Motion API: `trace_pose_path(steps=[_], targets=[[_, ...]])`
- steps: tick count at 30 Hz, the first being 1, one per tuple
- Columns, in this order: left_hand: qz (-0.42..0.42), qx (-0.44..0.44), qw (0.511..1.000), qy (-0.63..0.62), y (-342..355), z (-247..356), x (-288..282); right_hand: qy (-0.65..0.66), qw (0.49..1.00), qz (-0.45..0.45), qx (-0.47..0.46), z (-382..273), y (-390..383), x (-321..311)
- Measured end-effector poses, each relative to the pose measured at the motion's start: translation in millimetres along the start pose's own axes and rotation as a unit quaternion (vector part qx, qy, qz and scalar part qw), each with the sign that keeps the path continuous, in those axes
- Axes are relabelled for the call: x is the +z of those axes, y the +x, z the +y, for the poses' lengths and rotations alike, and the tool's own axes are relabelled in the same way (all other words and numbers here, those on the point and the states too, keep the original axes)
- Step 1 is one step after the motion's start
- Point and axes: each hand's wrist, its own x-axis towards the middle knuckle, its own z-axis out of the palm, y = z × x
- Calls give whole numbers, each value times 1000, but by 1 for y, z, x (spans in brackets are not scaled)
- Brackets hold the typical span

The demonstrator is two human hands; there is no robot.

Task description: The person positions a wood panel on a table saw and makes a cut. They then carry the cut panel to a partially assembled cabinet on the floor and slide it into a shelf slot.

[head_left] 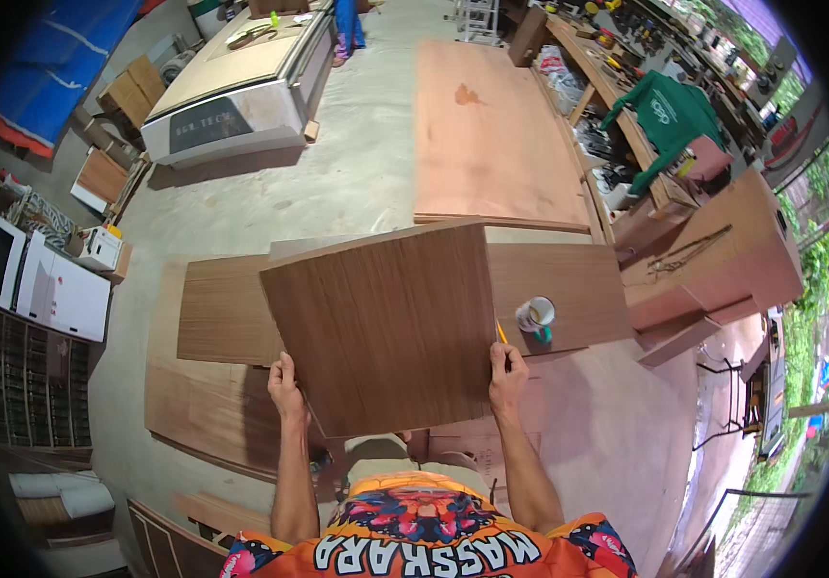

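A brown wood-grain panel (pixel 386 328) is held up in front of me, tilted, with its top edge slanting up to the right. My left hand (pixel 285 387) is closed on its lower left edge. On the opposite edge, my right hand (pixel 508 379) grips it low down. A thin yellow stick, perhaps a pencil (pixel 501 331), pokes up by the right fingers. Behind the panel lies a long wood-grain board (pixel 583 289), partly covered by it. A mug (pixel 536 314) with a green handle stands on that board's right part.
Wider boards (pixel 203 409) lie low on the left. A large plywood stack (pixel 492 135) rests on the floor ahead. A cluttered workbench (pixel 597 72) with a green cloth (pixel 670 125) runs along the right, near a wooden cabinet (pixel 723 255). A flat-bed machine (pixel 232 125) stands far left.
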Motion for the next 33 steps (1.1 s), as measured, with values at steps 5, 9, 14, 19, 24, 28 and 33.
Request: trace_pose_path(steps=[5, 9, 14, 19, 24, 28, 33], targets=[[-78, 27, 994, -78, -77, -28, 35, -27, 998, 55, 34, -14, -60, -127], [-134, -15, 986, -102, -162, -21, 104, 4, 991, 128, 48, -12, -98, -221], [-278, -56, 955, -83, -218, -55, 139, 39, 970, 234, 50, 6, -144, -306], [-315, -37, 948, 4, -276, -96, 191, 99, 932, 347, 37, 29, -199, -393], [-425, -73, 902, -1, -324, -105, 212, 54, 891, 444, 78, 43, -252, -431], [-464, -96, 880, 27, -352, -114, 224, 23, 858, 504, 101, 45, -282, -445], [-508, -134, 849, 52, -378, -105, 254, 20, 808, 580, 107, 53, -293, -455]])
